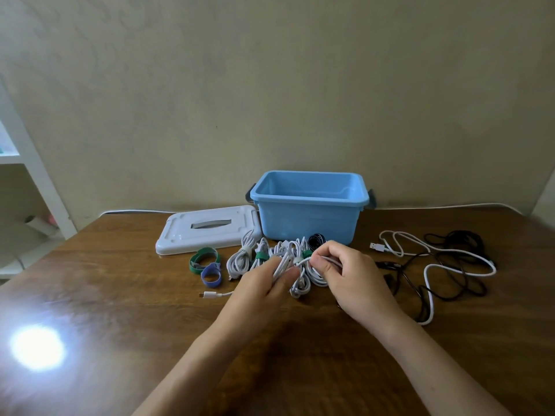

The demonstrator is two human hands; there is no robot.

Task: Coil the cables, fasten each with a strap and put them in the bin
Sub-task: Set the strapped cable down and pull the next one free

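White cable (283,265) pinched in both left hand (264,283) and right hand (351,277), but any slack and that half-wound coil springs apart.

Lighting: soft, moderately dim indoor light, slightly greenish-yellow cast over the wall (270,85). One strong specular glare spot on the glossy table (90,295) at lower left, blown out to pure white with a hazy halo; a fainter sheen spreads across the left part of the wood. Shadows weak and diffuse, darkest under the forearms and under the blue bin (309,211). Wide-angle distortion: table edge bows, the white shelf (27,163) at far left leans. Centre fairly sharp; corners and the near forearms soft. Mild vignetting toward the upper corners.
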